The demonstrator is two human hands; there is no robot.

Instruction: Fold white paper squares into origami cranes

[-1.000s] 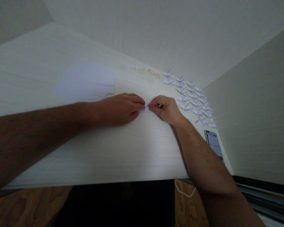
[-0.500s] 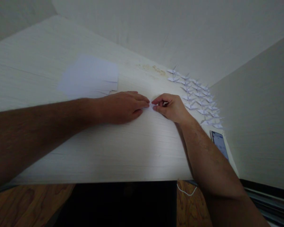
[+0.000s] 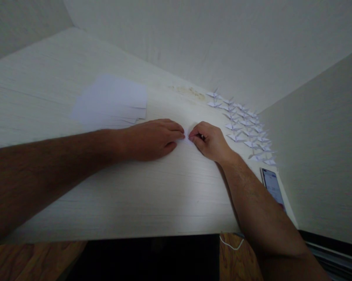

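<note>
A small piece of white folded paper (image 3: 187, 138) lies on the white table (image 3: 152, 199), mostly covered by my fingertips. My left hand (image 3: 152, 139) rests over it from the left, fingers stretched out flat and the tips pressing on the paper. From the right, my right hand (image 3: 207, 139) pinches the paper's other side between thumb and index finger, the remaining fingers curled in. Only a narrow strip of the paper shows between the two hands, so its folded shape cannot be made out.
Beyond my left forearm lies a fanned stack of white paper sheets (image 3: 111, 97). Several white paper cranes (image 3: 234, 127) stand in rows at the back right, near the wall. A phone (image 3: 272, 185) with a lit screen lies by the right edge. A white cable (image 3: 231, 246) hangs below.
The whole view has shifted, so everything sits slightly lower. My right fingertips have drawn closer together on the paper; my left hand stays nearly in place.
</note>
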